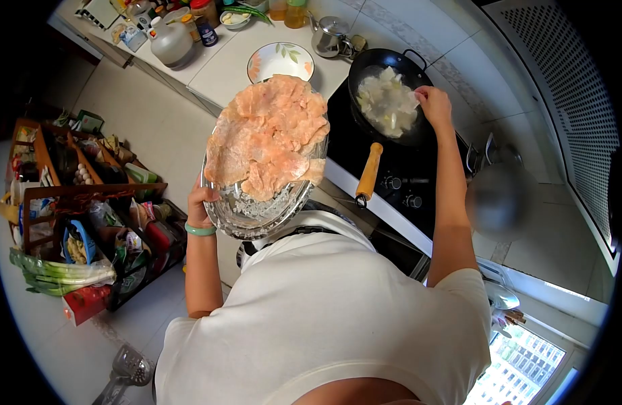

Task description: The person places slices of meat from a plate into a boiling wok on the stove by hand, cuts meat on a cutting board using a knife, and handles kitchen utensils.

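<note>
Handling of meat at a stove. The left hand [202, 206] holds a glass plate [253, 212] by its rim, its fingers clasped on the edge; raw meat [277, 128] in thin slices covers most of the plate. The right hand [434, 106] is over the side of a wok [357, 79], fingers drawn together near pale slices [385, 101] in the liquid; whether they pinch one cannot be told. The wok sits on the stove [415, 172]. A bowl [280, 59] and kettle [331, 39] stand on the bench [220, 71].
</note>
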The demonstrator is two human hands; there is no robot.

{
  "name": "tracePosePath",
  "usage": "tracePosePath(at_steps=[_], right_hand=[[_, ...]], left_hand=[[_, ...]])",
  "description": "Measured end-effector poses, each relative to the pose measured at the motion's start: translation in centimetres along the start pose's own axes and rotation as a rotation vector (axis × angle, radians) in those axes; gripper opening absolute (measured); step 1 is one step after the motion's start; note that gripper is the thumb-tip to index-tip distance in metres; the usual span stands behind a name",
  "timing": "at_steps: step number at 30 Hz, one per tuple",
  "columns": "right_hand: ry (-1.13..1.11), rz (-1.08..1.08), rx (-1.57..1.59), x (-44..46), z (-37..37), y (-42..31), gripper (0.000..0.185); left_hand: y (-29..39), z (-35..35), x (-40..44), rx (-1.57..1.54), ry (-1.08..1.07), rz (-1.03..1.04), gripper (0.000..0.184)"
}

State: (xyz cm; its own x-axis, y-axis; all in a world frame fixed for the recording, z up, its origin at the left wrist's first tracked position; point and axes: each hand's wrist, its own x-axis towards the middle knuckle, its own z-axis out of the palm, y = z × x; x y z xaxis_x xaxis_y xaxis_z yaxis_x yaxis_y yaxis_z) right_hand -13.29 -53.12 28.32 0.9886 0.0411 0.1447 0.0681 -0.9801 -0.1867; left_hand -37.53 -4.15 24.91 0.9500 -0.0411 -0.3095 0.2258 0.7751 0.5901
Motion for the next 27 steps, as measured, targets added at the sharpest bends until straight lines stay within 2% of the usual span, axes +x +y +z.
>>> tracePosePath(at_steps=[4,7,11,13,14,16,19,21,23,27], right_hand=[[0.01,0.068,0.199,0.2,2.8,1.0,0.017],[0.109,0.148,0.088,1.2,5.4,1.3,0.019],[0.203,0.094,0.187,1.6,3.1,-1.8,0.023],[0.236,-0.064,0.372,1.0,0.9,-5.2,0.022],[0.225,-0.066,0.379,0.2,-0.5,-7.4,0.022],[0.104,-0.276,0.579,-2.2,-3.3,-12.6,0.021],[-0.073,-0.61,0.47,-6.3,-4.4,-18.1,0.018],[-0.239,-0.819,0.549,-8.2,-3.7,-20.3,0.021],[-0.273,-0.929,0.532,-9.6,-2.6,-22.0,0.023],[-0.217,-0.968,0.535,-10.4,-0.4,-23.1,0.025]], left_hand=[[-0.1,0.0,0.1,-0.017,-0.02,-0.012,0.084],[-0.1,-0.1,0.0,-0.012,-0.008,-0.025,0.084],[0.1,0.2,0.0,-0.022,-0.003,-0.022,0.084],[0.2,0.4,-0.1,-0.027,-0.007,-0.014,0.084],[0.2,0.7,-0.2,-0.026,0.005,-0.013,0.084],[0.4,1.0,-0.2,-0.049,-0.027,-0.018,0.083],[0.5,0.6,-0.1,-0.038,-0.045,-0.018,0.083],[0.7,1.1,-0.2,-0.034,-0.036,-0.02,0.083],[0.8,1.1,-0.1,-0.018,-0.06,-0.025,0.084],[0.8,1.1,0.0,-0.007,-0.049,-0.014,0.084]])
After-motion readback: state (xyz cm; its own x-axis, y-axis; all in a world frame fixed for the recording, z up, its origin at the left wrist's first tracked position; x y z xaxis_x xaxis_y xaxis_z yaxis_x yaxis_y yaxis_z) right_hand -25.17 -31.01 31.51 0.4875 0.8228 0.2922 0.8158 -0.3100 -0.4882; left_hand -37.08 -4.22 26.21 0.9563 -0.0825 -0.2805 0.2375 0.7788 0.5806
